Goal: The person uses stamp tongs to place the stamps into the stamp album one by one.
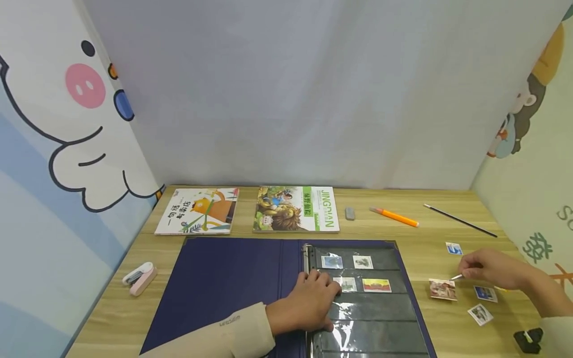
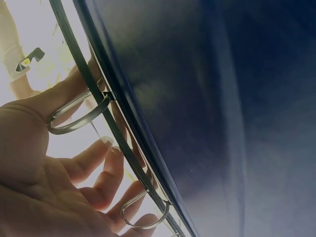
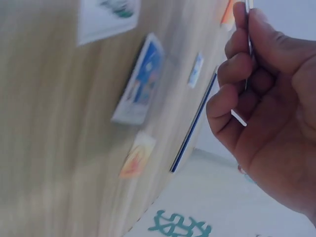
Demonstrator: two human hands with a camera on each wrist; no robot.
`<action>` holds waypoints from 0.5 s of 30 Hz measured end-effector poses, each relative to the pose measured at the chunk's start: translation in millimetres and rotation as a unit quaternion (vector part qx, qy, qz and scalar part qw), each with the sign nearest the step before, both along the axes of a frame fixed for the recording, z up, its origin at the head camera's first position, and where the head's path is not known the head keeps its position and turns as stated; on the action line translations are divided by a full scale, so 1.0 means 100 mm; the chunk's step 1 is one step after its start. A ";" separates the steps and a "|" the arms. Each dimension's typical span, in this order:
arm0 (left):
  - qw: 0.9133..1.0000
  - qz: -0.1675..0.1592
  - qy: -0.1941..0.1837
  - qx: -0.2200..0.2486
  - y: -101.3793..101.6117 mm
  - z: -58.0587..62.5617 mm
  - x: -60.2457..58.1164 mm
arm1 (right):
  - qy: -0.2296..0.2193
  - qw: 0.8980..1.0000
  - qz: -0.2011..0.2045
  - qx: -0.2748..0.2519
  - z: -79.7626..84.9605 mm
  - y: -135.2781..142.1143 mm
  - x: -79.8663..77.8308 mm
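Observation:
My right hand (image 1: 492, 268) pinches slim metal tweezers (image 3: 248, 44) between thumb and fingers. Their tip is right at the upper right corner of a reddish-brown stamp (image 1: 443, 290), which lies beyond the album's right edge in the head view. My left hand (image 1: 311, 301) rests with fingers spread across the ring spine and black page (image 1: 371, 311) of an open navy stamp album (image 1: 233, 278). From below, the left wrist view shows its fingers beside the metal rings (image 2: 81, 123). Several stamps sit in the page's upper rows, including a red-and-yellow stamp (image 1: 377, 285).
Near my right hand lie a blue stamp (image 1: 485, 294), a grey stamp (image 1: 480, 314) and a light-blue stamp (image 1: 454, 248). A small black object (image 1: 528, 341) is by the right sleeve. Behind are books (image 1: 295, 209), an eraser (image 1: 349, 214), an orange marker (image 1: 396, 217), a pencil (image 1: 461, 220); a stapler (image 1: 140, 278) is left.

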State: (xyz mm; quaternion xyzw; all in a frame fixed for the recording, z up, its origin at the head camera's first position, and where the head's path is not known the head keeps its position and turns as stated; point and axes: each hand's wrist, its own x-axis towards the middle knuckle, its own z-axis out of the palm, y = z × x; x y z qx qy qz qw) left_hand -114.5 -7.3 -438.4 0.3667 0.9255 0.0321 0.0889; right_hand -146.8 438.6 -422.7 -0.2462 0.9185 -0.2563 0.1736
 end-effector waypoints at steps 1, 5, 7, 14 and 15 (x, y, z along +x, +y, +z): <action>1.000 0.000 0.001 0.000 0.00 0.00 0.00 | 0.014 1.000 0.000 -0.002 0.01 -0.02 -0.01; 1.000 0.001 0.005 -0.006 0.01 0.00 -0.02 | 0.062 0.998 -0.023 0.014 0.09 -0.20 -0.08; 1.000 0.001 0.005 -0.007 0.01 0.00 -0.02 | 0.080 0.996 -0.037 0.017 0.11 -0.33 -0.12; 1.000 -0.003 0.005 -0.002 0.02 -0.01 -0.02 | 0.068 0.996 -0.060 0.007 0.09 -0.81 -0.22; 1.000 -0.002 0.005 0.000 0.02 -0.01 -0.02 | 0.069 0.996 -0.056 0.007 0.08 -0.87 -0.23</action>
